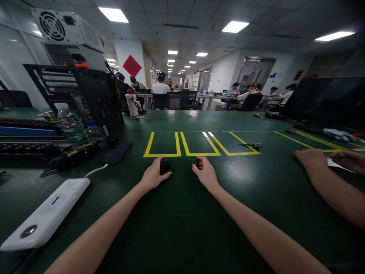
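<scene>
My left hand (152, 174) is closed around a small, rounded black object (164, 167), just in front of the left yellow tape frame (162, 155). Thumb and fingers wrap the object, and its kind cannot be made out. Level with it, my right hand (207, 174) pinches a smaller black piece (196, 162), mostly hidden by the fingers, below the middle tape frame (203, 154). The two hands are apart over the green table (182, 220). A short dark tool with a thin shaft (256, 145) lies across the right tape frame (242, 153).
At left are a white power strip (48, 213), a water bottle (71, 125) and computer case parts (98, 102) under a power supply (67, 30). A white and red cylinder (132, 104) stands farther back. A co-worker's hands (312, 159) reach in from the right.
</scene>
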Demonstrator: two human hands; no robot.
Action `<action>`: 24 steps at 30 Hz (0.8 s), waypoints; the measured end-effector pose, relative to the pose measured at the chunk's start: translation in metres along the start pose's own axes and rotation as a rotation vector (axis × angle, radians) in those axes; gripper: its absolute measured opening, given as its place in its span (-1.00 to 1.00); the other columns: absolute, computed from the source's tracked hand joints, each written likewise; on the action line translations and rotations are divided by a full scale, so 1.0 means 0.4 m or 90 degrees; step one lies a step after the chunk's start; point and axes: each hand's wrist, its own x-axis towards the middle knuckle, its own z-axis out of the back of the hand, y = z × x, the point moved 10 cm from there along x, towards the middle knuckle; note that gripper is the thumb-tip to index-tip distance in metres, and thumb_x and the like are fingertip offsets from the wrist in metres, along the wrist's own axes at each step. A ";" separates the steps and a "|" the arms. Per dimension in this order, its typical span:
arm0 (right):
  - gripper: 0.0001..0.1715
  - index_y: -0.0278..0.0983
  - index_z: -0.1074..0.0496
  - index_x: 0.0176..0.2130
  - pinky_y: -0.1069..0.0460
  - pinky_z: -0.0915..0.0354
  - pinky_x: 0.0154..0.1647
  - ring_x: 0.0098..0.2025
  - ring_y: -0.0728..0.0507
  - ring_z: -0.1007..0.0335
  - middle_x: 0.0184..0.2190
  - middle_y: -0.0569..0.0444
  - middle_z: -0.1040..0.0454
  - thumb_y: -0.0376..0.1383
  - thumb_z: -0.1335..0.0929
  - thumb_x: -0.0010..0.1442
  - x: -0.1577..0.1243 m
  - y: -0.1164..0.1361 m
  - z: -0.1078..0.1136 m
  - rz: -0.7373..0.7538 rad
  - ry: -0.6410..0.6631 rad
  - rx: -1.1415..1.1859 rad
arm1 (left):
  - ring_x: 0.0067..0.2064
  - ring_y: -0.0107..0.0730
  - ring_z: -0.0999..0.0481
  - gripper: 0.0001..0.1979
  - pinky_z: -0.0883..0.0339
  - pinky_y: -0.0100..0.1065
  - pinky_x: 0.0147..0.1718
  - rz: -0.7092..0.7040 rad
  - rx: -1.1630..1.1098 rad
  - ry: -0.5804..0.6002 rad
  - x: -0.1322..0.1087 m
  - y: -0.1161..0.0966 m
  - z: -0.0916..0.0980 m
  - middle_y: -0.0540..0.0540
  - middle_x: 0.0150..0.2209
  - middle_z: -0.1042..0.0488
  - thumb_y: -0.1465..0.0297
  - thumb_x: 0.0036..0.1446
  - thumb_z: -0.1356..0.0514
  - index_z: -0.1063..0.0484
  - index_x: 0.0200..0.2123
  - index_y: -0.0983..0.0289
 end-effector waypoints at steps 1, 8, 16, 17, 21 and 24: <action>-0.56 -0.24 -0.16 -0.06 -0.05 -0.29 -0.18 -0.17 -0.11 -0.30 -0.15 -0.01 -0.30 -0.17 -0.22 0.05 0.000 -0.003 0.000 -0.002 -0.002 -0.009 | -0.03 -0.07 -0.31 -0.35 -0.25 -0.16 -0.17 0.029 0.011 -0.010 -0.008 0.027 0.017 0.24 0.01 -0.20 0.15 -0.05 -0.11 0.05 0.05 0.27; -0.56 -0.28 -0.19 -0.05 -0.07 -0.24 -0.17 -0.16 -0.15 -0.28 -0.11 -0.05 -0.26 -0.22 -0.21 0.04 -0.029 0.047 -0.006 0.017 0.007 -0.060 | -0.10 -0.12 -0.37 -0.36 -0.26 -0.22 -0.18 0.121 0.046 -0.038 -0.181 0.109 0.131 0.22 -0.06 -0.27 0.16 -0.11 -0.14 0.01 0.01 0.28; -0.58 -0.21 -0.28 -0.09 -0.05 -0.19 -0.09 -0.12 -0.15 -0.25 -0.17 0.02 -0.35 -0.24 -0.29 -0.01 -0.335 0.349 -0.210 0.206 0.223 0.011 | -0.08 -0.19 -0.37 -0.44 -0.22 -0.24 -0.11 0.110 0.047 -0.055 -0.548 0.055 0.203 0.15 -0.07 -0.31 0.25 -0.07 -0.13 -0.02 0.00 0.24; -0.56 -0.20 -0.26 -0.07 -0.04 -0.19 -0.08 -0.11 -0.14 -0.25 -0.15 0.03 -0.35 -0.24 -0.29 0.00 -0.382 0.399 -0.254 0.230 0.258 0.051 | -0.06 -0.19 -0.36 -0.45 -0.22 -0.25 -0.10 0.113 0.055 -0.072 -0.580 0.058 0.217 0.15 -0.06 -0.31 0.26 -0.07 -0.13 -0.02 0.00 0.24; -0.54 -0.17 -0.27 -0.07 -0.01 -0.21 -0.11 -0.14 -0.11 -0.30 -0.15 0.07 -0.38 -0.29 -0.32 -0.04 -0.483 0.528 -0.421 0.216 0.371 0.195 | -0.06 -0.17 -0.36 -0.48 -0.24 -0.24 -0.11 0.122 0.077 -0.097 -0.654 0.087 0.260 0.16 -0.07 -0.32 0.28 -0.05 -0.11 -0.02 -0.01 0.23; -0.50 -0.19 -0.30 -0.07 0.01 -0.25 -0.16 -0.16 -0.12 -0.35 -0.16 0.06 -0.41 -0.33 -0.35 -0.09 -0.503 0.557 -0.525 0.139 0.492 0.292 | -0.04 -0.17 -0.34 -0.47 -0.23 -0.24 -0.10 0.118 0.088 -0.110 -0.678 0.109 0.286 0.18 -0.04 -0.29 0.27 -0.03 -0.11 0.00 0.00 0.23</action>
